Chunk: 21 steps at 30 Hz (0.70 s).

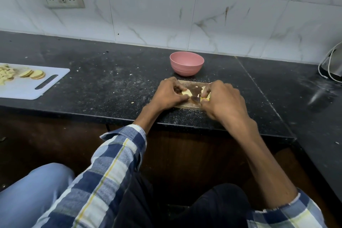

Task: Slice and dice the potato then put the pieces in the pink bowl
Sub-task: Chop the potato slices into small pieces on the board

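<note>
Potato pieces (186, 92), pale yellow, on a small wooden board (187, 106) near the front edge of the black counter (111, 83). Left hand (169, 93) curls its fingers round the pieces on the left; right hand (223, 101) pinches pieces on the right. A dark knife blade (195, 98) lies between the hands. Pink bowl (187, 63) just behind the board. White cutting board (37, 87) with potato slices (32, 74) far left.

Black counter (111, 79): pink bowl (187, 63), wooden board (187, 106), white board (33, 87), perhaps kettle (333, 65).
</note>
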{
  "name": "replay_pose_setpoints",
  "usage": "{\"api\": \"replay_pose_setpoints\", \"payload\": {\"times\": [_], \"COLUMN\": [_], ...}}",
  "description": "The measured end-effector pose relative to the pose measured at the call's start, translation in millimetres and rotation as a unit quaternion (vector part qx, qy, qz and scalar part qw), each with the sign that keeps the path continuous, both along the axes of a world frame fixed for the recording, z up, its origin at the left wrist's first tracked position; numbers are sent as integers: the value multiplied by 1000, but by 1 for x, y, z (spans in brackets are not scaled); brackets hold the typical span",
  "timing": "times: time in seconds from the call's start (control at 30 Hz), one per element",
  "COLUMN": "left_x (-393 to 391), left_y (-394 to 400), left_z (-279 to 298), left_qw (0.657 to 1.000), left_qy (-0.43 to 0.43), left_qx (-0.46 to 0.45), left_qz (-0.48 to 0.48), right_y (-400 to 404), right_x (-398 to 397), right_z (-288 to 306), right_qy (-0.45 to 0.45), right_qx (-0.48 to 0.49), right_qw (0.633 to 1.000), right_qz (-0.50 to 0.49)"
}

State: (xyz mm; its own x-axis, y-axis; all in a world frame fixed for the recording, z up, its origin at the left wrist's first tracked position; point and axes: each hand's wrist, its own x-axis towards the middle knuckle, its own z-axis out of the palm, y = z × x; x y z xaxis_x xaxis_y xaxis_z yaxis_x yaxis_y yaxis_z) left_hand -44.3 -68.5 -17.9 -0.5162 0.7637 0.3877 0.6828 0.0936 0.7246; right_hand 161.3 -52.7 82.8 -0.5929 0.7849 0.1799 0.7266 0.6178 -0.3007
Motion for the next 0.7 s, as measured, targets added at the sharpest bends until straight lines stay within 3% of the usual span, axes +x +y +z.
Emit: {"api": "replay_pose_setpoints", "payload": {"times": [0.23, 0.7], "left_x": [1, -4], "left_y": [-5, -3], "left_z": [0, -3], "left_qw": [1000, 1000], "left_qy": [2, -10], "left_qx": [1, 14], "left_qz": [0, -6], "right_y": [0, 4], "right_x": [-3, -32], "right_z": [-3, -11], "right_qy": [66, 24], "right_qx": [42, 23], "right_qw": [997, 999], "right_qz": [-5, 2]}}
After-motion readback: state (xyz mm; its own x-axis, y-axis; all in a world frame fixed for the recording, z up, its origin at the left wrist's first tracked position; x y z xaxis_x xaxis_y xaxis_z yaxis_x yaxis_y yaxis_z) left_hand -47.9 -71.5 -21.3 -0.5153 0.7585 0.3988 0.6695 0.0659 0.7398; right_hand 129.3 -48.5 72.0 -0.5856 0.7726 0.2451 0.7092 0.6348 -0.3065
